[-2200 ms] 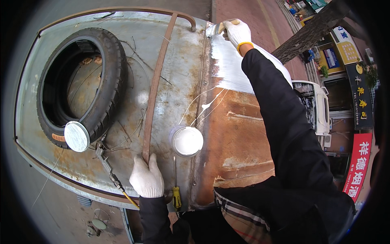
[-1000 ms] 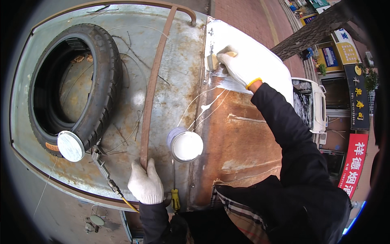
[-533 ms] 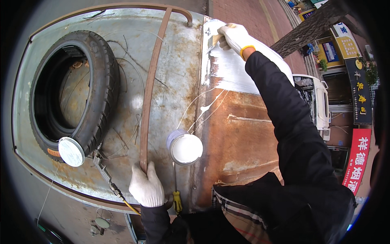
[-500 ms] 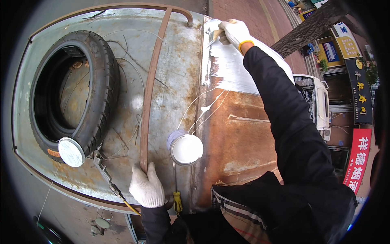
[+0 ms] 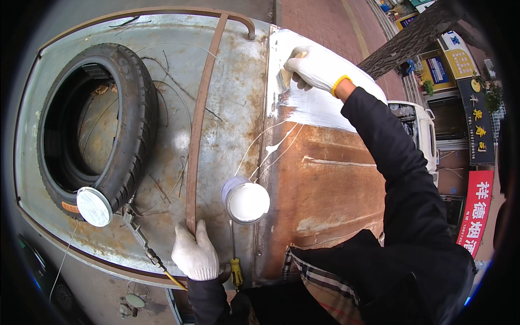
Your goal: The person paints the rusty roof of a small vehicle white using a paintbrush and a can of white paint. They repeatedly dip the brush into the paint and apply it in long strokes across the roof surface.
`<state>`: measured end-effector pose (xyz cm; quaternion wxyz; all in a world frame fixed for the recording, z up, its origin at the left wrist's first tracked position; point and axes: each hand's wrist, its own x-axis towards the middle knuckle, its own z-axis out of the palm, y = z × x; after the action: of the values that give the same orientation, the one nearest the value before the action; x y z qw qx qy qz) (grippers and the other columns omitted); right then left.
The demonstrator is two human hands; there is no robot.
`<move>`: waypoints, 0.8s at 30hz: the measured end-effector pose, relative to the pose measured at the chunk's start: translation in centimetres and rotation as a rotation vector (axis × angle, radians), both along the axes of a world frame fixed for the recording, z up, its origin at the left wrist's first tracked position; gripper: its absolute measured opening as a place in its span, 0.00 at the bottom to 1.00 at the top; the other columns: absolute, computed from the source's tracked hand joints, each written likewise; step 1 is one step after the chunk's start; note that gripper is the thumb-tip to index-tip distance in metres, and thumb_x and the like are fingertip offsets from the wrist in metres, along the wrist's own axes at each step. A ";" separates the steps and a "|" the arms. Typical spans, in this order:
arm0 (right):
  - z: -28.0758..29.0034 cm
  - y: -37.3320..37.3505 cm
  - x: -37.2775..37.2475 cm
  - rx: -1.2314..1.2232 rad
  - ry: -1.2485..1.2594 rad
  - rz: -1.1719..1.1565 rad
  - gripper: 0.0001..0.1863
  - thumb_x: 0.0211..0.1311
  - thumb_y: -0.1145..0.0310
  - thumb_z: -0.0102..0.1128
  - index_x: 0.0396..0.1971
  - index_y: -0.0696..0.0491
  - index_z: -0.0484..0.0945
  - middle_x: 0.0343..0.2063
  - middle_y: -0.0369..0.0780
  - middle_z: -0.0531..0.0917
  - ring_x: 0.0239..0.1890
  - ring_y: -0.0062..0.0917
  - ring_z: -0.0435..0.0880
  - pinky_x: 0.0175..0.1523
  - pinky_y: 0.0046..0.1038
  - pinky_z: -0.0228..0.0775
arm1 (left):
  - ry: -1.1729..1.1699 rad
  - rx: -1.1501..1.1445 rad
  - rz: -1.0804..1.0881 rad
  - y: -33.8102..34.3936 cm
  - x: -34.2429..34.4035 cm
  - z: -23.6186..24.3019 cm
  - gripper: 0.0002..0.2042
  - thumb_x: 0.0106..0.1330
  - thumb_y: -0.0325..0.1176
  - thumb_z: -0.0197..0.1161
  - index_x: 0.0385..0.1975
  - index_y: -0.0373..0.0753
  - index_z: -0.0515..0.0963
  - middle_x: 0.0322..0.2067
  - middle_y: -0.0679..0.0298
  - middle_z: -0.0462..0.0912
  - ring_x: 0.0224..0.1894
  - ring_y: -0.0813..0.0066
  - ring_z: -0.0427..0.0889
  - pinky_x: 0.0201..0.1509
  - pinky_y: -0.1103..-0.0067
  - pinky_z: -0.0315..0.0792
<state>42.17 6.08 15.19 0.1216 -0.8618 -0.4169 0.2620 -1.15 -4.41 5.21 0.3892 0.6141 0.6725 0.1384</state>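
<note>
My right hand (image 5: pixel 314 67), in a white work glove with a yellow cuff, is closed on a paintbrush (image 5: pixel 284 79). Its bristles meet the white-painted part of a rusty metal panel (image 5: pixel 330 179), at the left side of the wet paint. Below the painted area the panel is bare brown rust, with thin white drips near its left seam. My left hand (image 5: pixel 196 252), also gloved, is wrapped round the lower end of a brown metal bar (image 5: pixel 201 119). Between my hands an open can of white paint (image 5: pixel 247 202) stands on the metal sheet, beside a yellow-handled screwdriver (image 5: pixel 236 271).
A worn tyre (image 5: pixel 97 130) lies on the grey metal sheet at left, with a paint-smeared lid (image 5: pixel 94 207) at its near edge. An air tool (image 5: pixel 135 230) with a yellow hose lies close by. Beyond are a tree trunk (image 5: pixel 406 43), a white vehicle (image 5: pixel 420 130) and shopfronts.
My right hand has moved down and slightly nearer with the paintbrush, over the painted area. My left hand stays on the bar.
</note>
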 end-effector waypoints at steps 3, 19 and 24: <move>0.9 0.1 0.0 0.078 0.004 -0.028 0.17 0.66 0.59 0.62 0.36 0.60 0.87 0.27 0.42 0.90 0.25 0.26 0.90 0.31 0.27 0.82 | -0.002 -0.012 0.017 0.1 0.0 0.1 0.11 0.70 0.34 0.71 0.44 0.33 0.82 0.28 0.47 0.86 0.30 0.48 0.89 0.38 0.64 0.81; -4.1 14.1 8.3 -0.161 -0.825 0.737 0.14 0.64 0.64 0.67 0.47 0.50 0.92 0.41 0.47 0.92 0.44 0.45 0.90 0.55 0.40 0.82 | 0.007 -0.017 0.031 0.1 0.0 -0.4 0.13 0.67 0.32 0.74 0.45 0.31 0.84 0.27 0.46 0.87 0.31 0.47 0.90 0.37 0.65 0.82; -4.6 13.0 5.5 -0.281 -0.743 0.755 0.13 0.64 0.63 0.67 0.43 0.52 0.92 0.39 0.49 0.91 0.42 0.47 0.90 0.53 0.41 0.82 | 0.014 -0.006 -0.012 0.4 -0.1 0.0 0.13 0.67 0.33 0.74 0.45 0.32 0.83 0.28 0.46 0.87 0.31 0.45 0.89 0.37 0.64 0.82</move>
<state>47.69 19.07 10.63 -0.2525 -0.6949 -0.6730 0.0185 -1.29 -4.01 5.23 0.3871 0.6181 0.6718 0.1295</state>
